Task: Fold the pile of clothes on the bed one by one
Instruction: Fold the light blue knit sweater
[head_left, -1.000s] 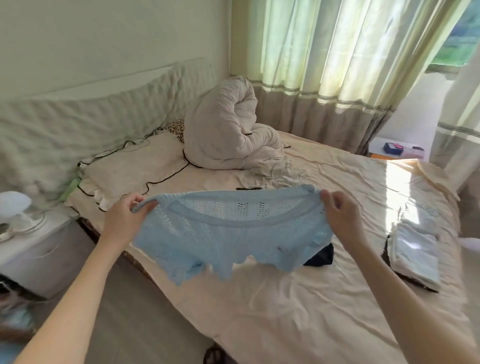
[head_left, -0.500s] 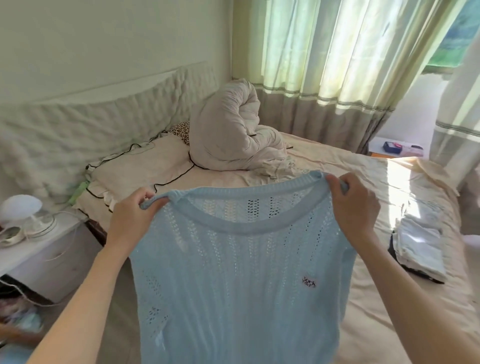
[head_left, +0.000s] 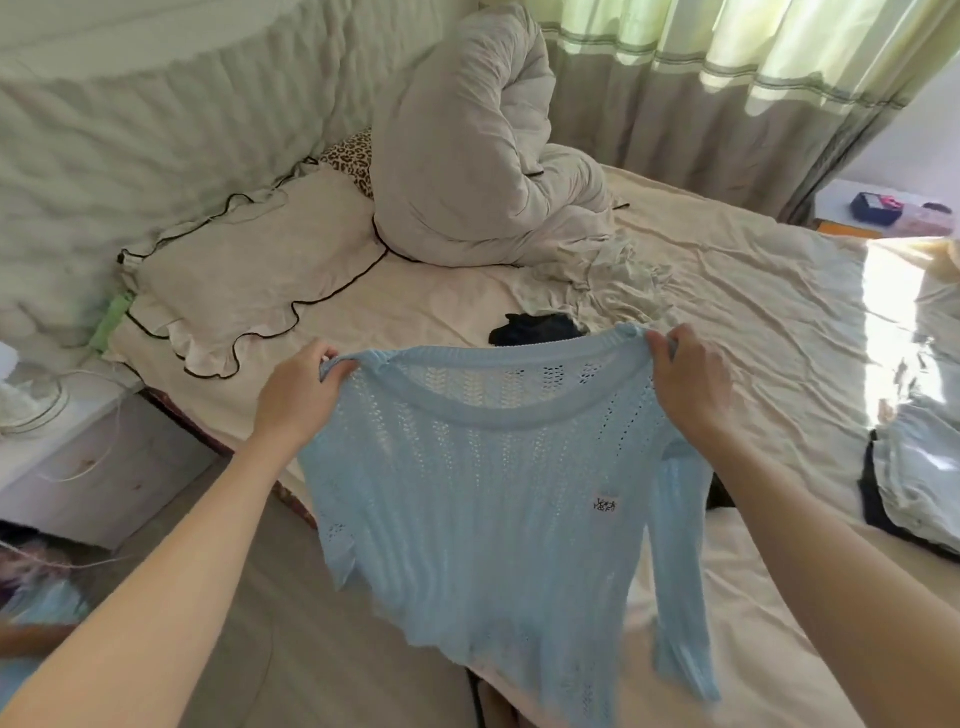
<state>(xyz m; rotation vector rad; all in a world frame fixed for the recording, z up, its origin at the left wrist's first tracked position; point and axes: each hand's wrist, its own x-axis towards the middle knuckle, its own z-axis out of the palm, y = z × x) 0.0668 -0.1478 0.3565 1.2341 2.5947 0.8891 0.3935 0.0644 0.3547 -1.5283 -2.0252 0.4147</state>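
Note:
A light blue knitted sweater with a small white label hangs in the air in front of me, above the bed's near edge. My left hand grips its left shoulder and my right hand grips its right shoulder, spreading it wide. Its body and one sleeve dangle down. A dark garment lies on the cream sheet just behind the sweater's collar. Pale crumpled cloth lies further back. Folded clothes are stacked at the bed's right side.
A rolled grey duvet and a frilled pillow sit at the head of the bed. A white bedside cabinet with cables stands at the left. Curtains hang behind; a small table stands far right.
The sweater, bunched up a second ago, has dropped open to full length. My hands have lowered slightly with it and the camera has tilted down towards the bed.

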